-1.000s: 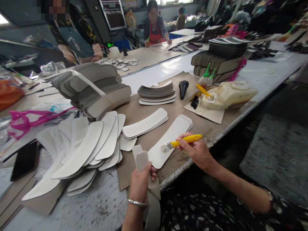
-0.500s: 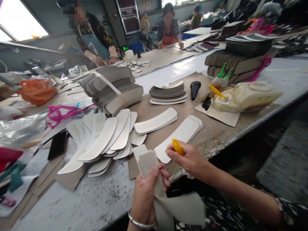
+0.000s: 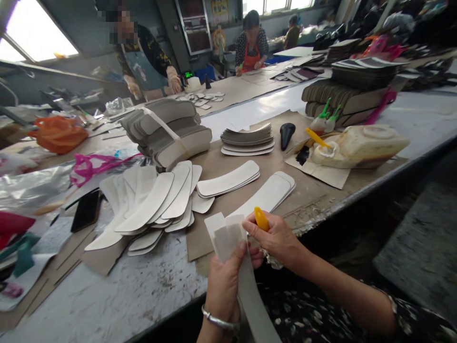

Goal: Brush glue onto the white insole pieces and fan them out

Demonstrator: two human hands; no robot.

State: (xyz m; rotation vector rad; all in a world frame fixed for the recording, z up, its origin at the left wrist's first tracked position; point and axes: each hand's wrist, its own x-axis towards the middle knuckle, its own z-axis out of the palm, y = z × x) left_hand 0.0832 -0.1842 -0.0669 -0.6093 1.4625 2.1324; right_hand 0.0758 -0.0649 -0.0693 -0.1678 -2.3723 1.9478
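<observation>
My left hand (image 3: 228,271) is closed around several pale strips (image 3: 228,233), which fan out at their top ends and hang down past the wrist. My right hand (image 3: 276,238) grips a yellow-handled tool (image 3: 262,219); its working end is hidden. The right fingertips are at the upper right edge of the held strips. Just beyond the hands lies a small stack of curved white pieces (image 3: 266,195). A second small stack (image 3: 230,178) sits farther back, and a fanned heap of the same pieces (image 3: 148,205) spreads to the left.
A tied grey bundle (image 3: 167,128) and a curved stack (image 3: 247,140) stand behind. To the right are a black object (image 3: 286,136), a plastic container (image 3: 374,145) with a yellow-handled tool (image 3: 317,138), and green-tipped bottles (image 3: 323,121). A phone (image 3: 86,209) lies left. Co-workers stand across the table.
My right hand has come left to the strips' top edge. Another strip end now fans out at the right, and the loose lower strip has swung down from its sideways position.
</observation>
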